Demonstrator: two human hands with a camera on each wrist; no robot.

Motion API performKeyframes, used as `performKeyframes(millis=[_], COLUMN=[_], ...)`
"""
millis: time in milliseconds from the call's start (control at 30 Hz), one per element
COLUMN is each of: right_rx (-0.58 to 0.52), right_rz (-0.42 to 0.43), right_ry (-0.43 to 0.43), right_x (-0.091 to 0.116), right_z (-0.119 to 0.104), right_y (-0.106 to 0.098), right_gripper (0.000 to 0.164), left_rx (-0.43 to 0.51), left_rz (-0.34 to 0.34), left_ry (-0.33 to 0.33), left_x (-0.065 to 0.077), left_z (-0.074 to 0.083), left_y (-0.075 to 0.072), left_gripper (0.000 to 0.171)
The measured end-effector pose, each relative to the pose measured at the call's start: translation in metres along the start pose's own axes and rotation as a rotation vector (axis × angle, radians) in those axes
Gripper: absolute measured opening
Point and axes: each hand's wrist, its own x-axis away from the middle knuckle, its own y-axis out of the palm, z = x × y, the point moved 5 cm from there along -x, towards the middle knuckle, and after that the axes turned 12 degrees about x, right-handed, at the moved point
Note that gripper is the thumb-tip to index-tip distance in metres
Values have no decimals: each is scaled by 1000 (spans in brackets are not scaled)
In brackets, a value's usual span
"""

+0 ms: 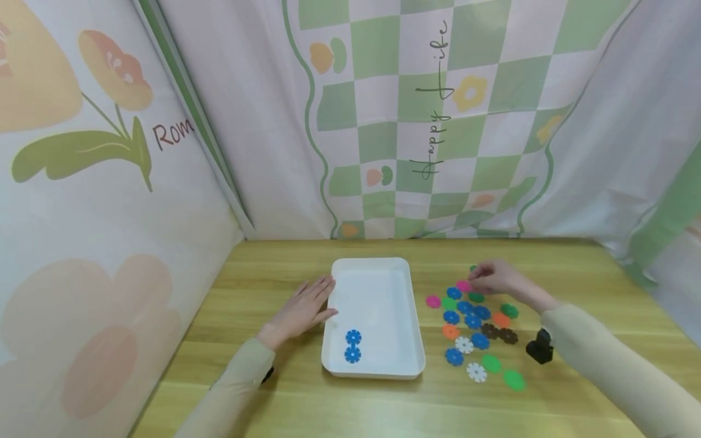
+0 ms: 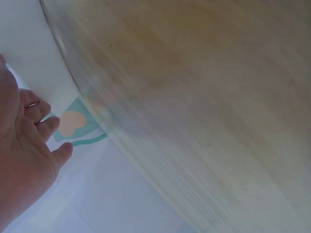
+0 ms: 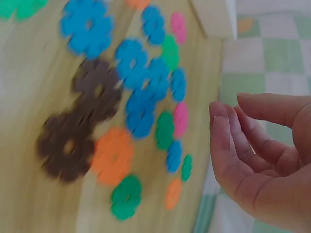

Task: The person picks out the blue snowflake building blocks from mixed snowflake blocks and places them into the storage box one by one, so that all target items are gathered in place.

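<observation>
My left hand [image 1: 301, 309] lies with straight fingers at the left rim of a white tray [image 1: 378, 292]. Inside that tray, near its front left corner, two blue snowflake discs [image 1: 353, 354] sit end to end. Over the back of a spread of colored plastic discs hovers my right hand [image 1: 497, 278], fingers loosely bent, right by a pink disc [image 1: 463, 286]. The right wrist view shows thumb and fingertips slightly apart, nothing between them. Dark brown discs [image 3: 98, 91] and an orange disc [image 3: 113, 156] appear beside that hand. In the left wrist view, the left hand's fingers [image 2: 47, 128] are partly cut off.
Several more notched discs lie right of the tray: blue [image 1: 454, 356], white [image 1: 476, 372], light green [image 1: 514, 380] and dark green [image 1: 509, 311]. The wooden table [image 1: 263, 389] meets a patterned curtain [image 1: 372, 143] at the back and another at the left.
</observation>
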Motion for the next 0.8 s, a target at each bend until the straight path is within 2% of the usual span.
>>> performKeyframes(millis=[200,400,633,800], right_rx=[62,143,104,131], right_rz=[45,93,83,103], right_ry=[48,59,75,88], right_x=[5,7,1,-3], right_z=[25,36,47,49], right_y=[-6,-9,-2,2], right_gripper=[35,32,32,35], left_rx=[-1,0,-12,-23], left_rz=[-3,-3,4,4], left_ry=[-2,3,7,8], left_x=[1,1,0,0], left_z=[0,0,-1,-1], left_y=[0,0,1,1], left_gripper=[74,74,74,74])
